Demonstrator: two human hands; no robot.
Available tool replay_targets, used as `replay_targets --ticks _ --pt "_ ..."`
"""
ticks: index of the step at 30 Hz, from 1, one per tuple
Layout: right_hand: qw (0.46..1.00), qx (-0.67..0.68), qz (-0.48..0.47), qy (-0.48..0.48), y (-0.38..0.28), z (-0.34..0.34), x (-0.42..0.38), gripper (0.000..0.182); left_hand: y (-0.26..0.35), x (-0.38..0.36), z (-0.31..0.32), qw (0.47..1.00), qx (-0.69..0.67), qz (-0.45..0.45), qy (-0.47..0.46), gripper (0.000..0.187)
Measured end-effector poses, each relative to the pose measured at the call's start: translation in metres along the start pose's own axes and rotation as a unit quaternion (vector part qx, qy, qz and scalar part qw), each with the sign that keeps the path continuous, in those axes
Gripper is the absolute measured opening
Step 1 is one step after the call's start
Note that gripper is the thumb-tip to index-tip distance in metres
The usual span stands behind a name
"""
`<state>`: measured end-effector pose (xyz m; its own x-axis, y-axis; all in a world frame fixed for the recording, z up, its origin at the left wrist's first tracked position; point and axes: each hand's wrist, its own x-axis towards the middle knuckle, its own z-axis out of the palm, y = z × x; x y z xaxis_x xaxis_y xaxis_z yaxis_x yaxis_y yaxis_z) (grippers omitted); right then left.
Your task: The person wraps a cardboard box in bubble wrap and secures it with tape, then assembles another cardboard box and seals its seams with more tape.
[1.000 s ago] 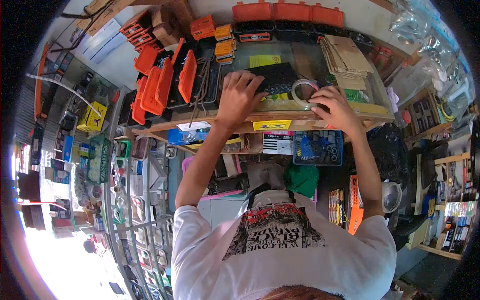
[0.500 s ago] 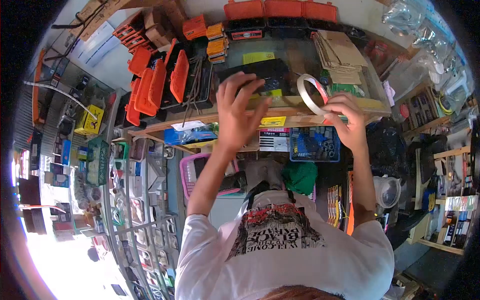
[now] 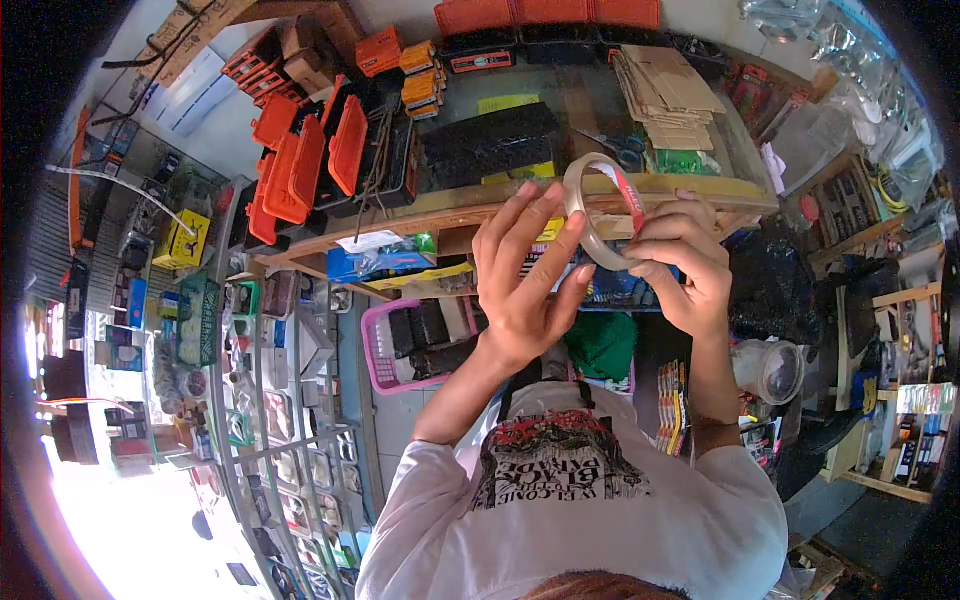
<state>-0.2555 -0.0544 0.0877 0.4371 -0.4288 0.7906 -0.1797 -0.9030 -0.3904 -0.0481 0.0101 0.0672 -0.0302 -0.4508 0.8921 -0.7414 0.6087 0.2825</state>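
A roll of clear tape with a red and white inner core hangs upright in front of the wooden bench edge. My right hand grips the roll's lower right side between thumb and fingers. Beside the roll's left side is my left hand, its fingers spread and the index fingertip near or against the tape; whether it touches is unclear. Behind the hands, a black wrapped block lies on the glass-topped bench, with scissors to its right.
Open orange-lidded boxes stand at the bench's left. Flattened cardboard is stacked at its right. Below the bench are a pink basket and a green bag. Metal shelving stands on the left.
My left hand has moved right and down, up to the tape roll. My right hand has brought the roll slightly left and lower. The black block and scissors are now in fuller view.
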Motion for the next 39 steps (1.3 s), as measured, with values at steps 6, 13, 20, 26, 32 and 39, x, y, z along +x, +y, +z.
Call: replay_targets --ticks 6,13,20,26,32,39 --pt "1.0 -0.018 -0.009 0.0 -0.006 -0.001 -0.01 0.016 0.012 -0.01 0.002 1.0 -0.007 -0.015 0.018 0.035" --pt "0.999 -0.034 0.004 -0.011 -0.013 0.002 -0.026 0.017 0.02 -0.022 0.015 0.985 -0.104 -0.111 0.075 0.025" --pt "0.998 -0.057 0.025 -0.028 -0.011 0.002 -0.051 0.019 0.024 -0.034 0.023 0.981 -0.097 -0.163 0.031 0.013" --pt "0.993 -0.015 0.095 -0.068 -0.021 0.012 -0.068 0.018 0.015 -0.053 0.031 0.994 -0.012 -0.106 0.004 0.014" --pt "0.95 0.16 0.236 -0.124 -0.054 0.045 -0.129 0.017 0.031 -0.108 0.004 0.969 -0.066 -0.189 -0.146 0.024" --pt "0.724 0.384 0.513 -0.255 -0.086 0.07 -0.22 0.029 0.041 -0.185 -0.03 0.879 -0.068 -0.232 -0.411 0.025"
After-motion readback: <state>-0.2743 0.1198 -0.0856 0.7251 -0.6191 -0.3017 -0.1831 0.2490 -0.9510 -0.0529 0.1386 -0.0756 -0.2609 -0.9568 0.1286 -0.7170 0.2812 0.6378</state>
